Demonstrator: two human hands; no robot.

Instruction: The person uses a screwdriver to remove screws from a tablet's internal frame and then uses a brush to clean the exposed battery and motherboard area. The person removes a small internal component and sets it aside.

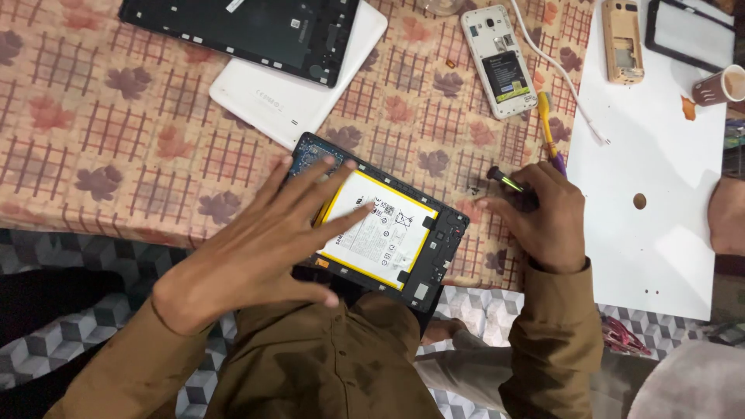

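Back cover's off, my left hand lies fingers-spread on the opened tablet, batt still seated, right hand at 3 o'clock clamped on screwdriver.

Surface under a leaf-patterned cloth

On it lie an opened tablet, a white tablet back, a backless phone, a white board and a paper cup.

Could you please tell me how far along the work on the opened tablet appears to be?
Done: the tablet lies open, its back cover off, and the white battery is exposed. In hand: the left hand lies spread on the tablet, and the right hand grips a small screwdriver beside it. Left: the battery sits in its frame and the back remains uncovered.
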